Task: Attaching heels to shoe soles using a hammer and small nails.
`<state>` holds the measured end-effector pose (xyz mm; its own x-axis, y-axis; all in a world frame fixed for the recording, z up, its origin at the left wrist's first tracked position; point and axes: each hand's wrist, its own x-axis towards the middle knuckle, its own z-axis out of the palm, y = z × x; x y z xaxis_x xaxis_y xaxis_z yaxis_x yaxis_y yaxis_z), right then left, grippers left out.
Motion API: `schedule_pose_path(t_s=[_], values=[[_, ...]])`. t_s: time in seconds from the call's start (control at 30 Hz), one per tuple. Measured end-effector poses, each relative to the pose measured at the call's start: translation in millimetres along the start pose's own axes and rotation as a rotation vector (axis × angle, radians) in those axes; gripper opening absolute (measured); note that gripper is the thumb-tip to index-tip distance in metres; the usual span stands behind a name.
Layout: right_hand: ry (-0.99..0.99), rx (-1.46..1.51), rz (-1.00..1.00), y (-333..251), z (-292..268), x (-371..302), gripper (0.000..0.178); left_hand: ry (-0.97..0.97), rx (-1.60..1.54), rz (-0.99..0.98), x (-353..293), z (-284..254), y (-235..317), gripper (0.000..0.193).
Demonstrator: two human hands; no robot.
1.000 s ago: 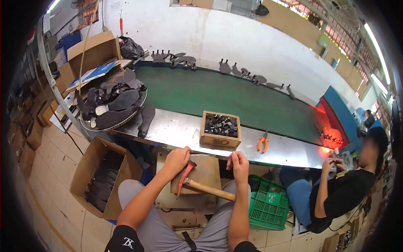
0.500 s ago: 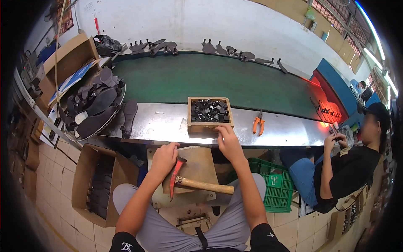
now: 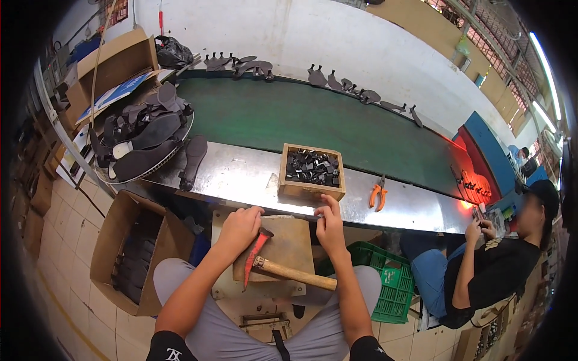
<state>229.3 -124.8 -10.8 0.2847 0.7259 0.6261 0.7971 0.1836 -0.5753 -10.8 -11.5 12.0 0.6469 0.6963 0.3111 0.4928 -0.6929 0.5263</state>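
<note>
Head view: the hammer [image 3: 295, 273] lies lower centre, handle pointing right, head beside my left hand [image 3: 240, 228]. The wooden box [image 3: 309, 190] sits just above my right hand [image 3: 330, 226]; both hands half-curled, holdings I can't tell.

Bright o/all; tube lights [image 3: 545, 75] far R, red glow in blue machine [image 3: 490, 151] R, white glare on metal table [image 3: 241, 174] nr side; L edge dim, fisheye bends str. lines, rim black

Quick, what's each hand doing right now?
Left hand: fingers bent, beside the hammer; contents can't be told.
Right hand: fingers curled, near the wooden box; contents can't be told.
</note>
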Motion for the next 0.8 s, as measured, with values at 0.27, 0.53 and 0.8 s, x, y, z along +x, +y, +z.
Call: schedule_pose_path(t_s=[0.27, 0.53, 0.8], values=[[0.181, 0.080, 0.072, -13.7, -18.2, 15.8, 0.018, 0.003, 0.017, 0.037, 0.6, -1.2, 5.0, 0.021], [0.094, -0.160, -0.009, -6.8, -3.0, 80.5, 0.026, -0.015, -0.045, 0.000, -3.2, -2.4, -10.9, 0.021], [-0.116, -0.544, -0.020, 15.1, 13.4, 116.6, 0.038, 0.034, -0.060, 0.052, -5.0, 8.0, -11.4, 0.022]])
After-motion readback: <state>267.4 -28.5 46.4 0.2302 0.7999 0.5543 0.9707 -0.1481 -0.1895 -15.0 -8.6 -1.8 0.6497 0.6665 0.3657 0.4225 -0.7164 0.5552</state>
